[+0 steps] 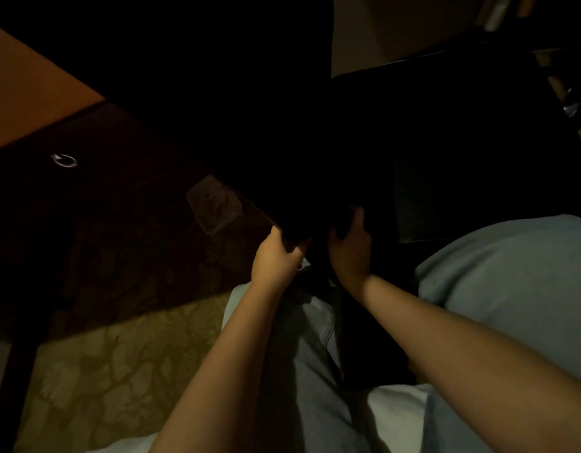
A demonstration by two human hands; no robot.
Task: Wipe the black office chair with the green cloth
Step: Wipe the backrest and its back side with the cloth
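The black office chair [446,152] fills the dark middle and right of the view, and a black panel of it [249,142] slants down toward me. My left hand [276,256] grips the lower edge of that panel, thumb on top and fingers curled under. Just to its right, my right hand [349,248] rests against the chair's dark surface with its fingertips lost in shadow. No green cloth shows in this dim light, and whether the right hand holds one cannot be told.
A wooden desk [31,93] stands at the left, with a metal ring pull [65,160] on its dark front and a leg [11,387] running down to the floor. A patterned carpet [119,371] lies below. My legs in light jeans [315,371] are beneath my arms.
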